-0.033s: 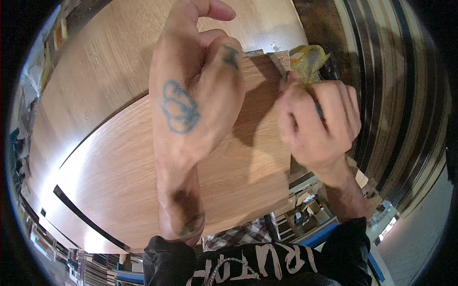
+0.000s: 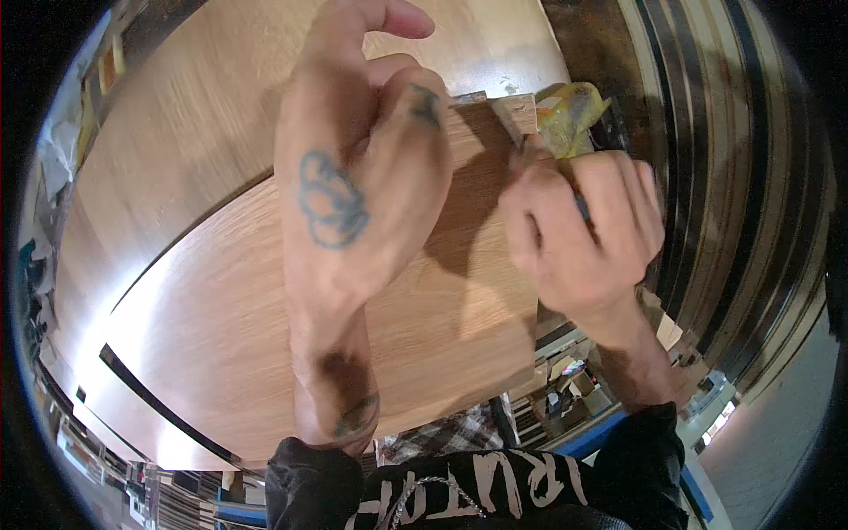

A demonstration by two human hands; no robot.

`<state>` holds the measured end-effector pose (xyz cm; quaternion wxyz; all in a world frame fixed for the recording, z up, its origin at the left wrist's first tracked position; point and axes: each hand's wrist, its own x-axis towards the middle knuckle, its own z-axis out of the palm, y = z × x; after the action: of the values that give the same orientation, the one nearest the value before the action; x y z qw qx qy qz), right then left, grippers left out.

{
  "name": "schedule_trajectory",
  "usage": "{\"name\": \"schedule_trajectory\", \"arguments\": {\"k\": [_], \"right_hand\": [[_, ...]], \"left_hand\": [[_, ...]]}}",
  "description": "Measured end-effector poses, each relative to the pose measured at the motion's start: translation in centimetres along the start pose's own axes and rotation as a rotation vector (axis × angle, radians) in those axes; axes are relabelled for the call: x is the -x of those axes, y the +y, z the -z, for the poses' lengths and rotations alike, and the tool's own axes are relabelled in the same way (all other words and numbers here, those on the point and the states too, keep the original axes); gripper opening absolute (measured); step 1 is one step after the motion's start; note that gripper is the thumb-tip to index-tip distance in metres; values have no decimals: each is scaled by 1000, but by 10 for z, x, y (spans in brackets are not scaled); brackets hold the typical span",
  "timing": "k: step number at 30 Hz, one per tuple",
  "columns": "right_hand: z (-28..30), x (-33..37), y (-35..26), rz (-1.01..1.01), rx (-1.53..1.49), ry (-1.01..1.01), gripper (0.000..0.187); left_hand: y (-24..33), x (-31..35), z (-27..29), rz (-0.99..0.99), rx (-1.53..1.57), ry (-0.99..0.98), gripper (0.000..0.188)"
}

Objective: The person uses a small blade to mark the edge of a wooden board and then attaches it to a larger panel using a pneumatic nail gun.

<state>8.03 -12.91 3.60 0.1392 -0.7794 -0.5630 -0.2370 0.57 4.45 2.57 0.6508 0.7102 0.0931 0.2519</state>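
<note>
My left hand (image 2: 367,177) is held over a wood-grain panel (image 2: 424,353), its tattooed back toward me. One finger stretches out to the right at the top, apart from the thumb; the other fingertips are hidden. Closer to the panel's right edge, my right hand (image 2: 587,230) is curled round a narrow, flat grey blade-like tool (image 2: 506,122). Its handle is concealed by my fingers. The blade slants up and left across the panel's far right corner, where a short dark strip (image 2: 470,98) lies along the far edge.
Beneath and beyond lies a larger wood-grain board (image 2: 177,132). A yellow translucent plastic bag (image 2: 570,119) sits past the right corner. Long boards stacked on edge (image 2: 724,177) stand at the right. Cartons and small clutter (image 2: 574,389) show below the panel's right side.
My right hand has shifted slightly left with the blade-like tool. The left hand has barely moved.
</note>
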Motion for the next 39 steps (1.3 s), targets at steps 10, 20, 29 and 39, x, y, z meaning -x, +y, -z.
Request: {"name": "schedule_trajectory", "arguments": {"k": [10, 20, 29, 39], "right_hand": [[-7, -6, -7, -83, -10, 10, 9], [8, -17, -14, -548, -397, -65, 13], [20, -22, 11, -1069, -829, -267, 15], [10, -1, 26, -1125, -1085, -389, 16]], "left_hand": [[-19, 3, 4, 114, -304, 31, 31], [7, -3, 5, 115, -142, -82, 28], [5, 4, -10, 238, -8, 87, 38], [0, 3, -13, 324, -88, 117, 32]]}}
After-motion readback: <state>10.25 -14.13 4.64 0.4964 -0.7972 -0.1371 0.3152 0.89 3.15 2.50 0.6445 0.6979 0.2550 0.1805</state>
